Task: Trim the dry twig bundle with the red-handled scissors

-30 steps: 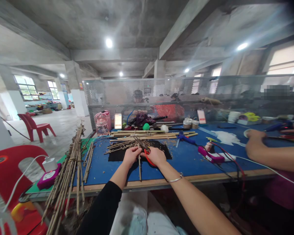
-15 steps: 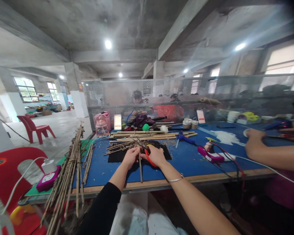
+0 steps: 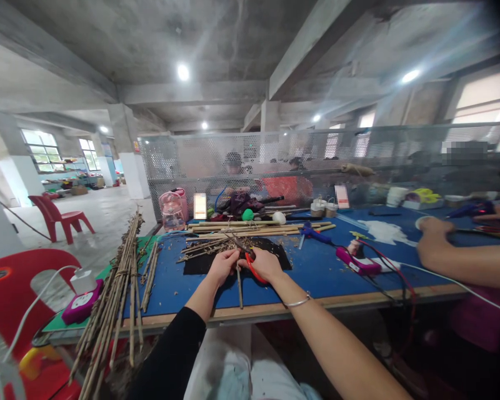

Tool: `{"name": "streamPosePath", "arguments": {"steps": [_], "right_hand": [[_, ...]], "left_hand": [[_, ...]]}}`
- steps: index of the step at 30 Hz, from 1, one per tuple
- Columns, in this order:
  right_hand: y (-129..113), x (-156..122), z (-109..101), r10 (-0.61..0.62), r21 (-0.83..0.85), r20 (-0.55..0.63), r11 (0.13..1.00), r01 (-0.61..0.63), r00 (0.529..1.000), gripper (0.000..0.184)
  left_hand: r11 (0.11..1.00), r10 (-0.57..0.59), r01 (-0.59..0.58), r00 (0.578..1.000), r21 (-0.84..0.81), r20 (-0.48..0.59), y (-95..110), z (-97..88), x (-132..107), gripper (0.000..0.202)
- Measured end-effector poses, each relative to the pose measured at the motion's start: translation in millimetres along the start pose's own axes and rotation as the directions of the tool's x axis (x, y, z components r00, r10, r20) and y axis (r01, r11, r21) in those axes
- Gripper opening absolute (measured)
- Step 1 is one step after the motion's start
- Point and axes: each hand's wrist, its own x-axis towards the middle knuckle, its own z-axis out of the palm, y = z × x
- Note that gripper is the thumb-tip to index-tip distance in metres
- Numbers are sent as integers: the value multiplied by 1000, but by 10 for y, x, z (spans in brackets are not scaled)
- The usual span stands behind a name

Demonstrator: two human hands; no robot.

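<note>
While little has shifted this past second, the left hand [image 3: 223, 268] pinches a stick [image 3: 240, 290] pointing to six o'clock and the right hand [image 3: 268, 265] grips scissors [image 3: 252, 267] aimed toward eleven, so the step seems unfinished.

- On our left arm we wear a black sleeve [image 3: 170, 350], plain and dark throughout, that ends partway along the forearm, short of the wrist.
- Beyond that edge, our left grip [image 3: 224, 268] is bare.
- Our right forearm [image 3: 333, 344] is bare as far as the view shows it.
- Our right grip [image 3: 266, 266] is bare too, and near it, around the wrist, we wear a thin, rounded, silver-coloured bangle [image 3: 298, 302] with a shiny finish.
- Over our legs we wear pale, nearly white cloth [image 3: 216, 347], with a greyish line down its middle and bluish-grey patches lower down, too blurred for us to tell print from stain.
</note>
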Motion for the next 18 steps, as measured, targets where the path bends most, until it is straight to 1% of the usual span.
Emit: {"name": "streamPosePath", "arguments": {"steps": [6, 11, 15, 18], "right_hand": [[-64, -42, -83, 37, -15, 42, 999, -37, 998, 55], [-55, -36, -71, 63, -46, 55, 997, -60, 997, 58], [-33, -37, -49, 24, -51, 38, 998, -22, 999, 58], [-30, -38, -39, 25, -61, 22, 998, -23, 999, 58]], "left_hand": [[1000, -23, 23, 999, 8, -25, -21, -10, 21, 47], [998, -43, 45, 998, 40, -45, -9, -2, 23, 46], [997, -35, 36, 999, 62, -16, -2, 6, 8, 41], [999, -14, 13, 1000, 35, 27, -11, 5, 6, 42]]}}
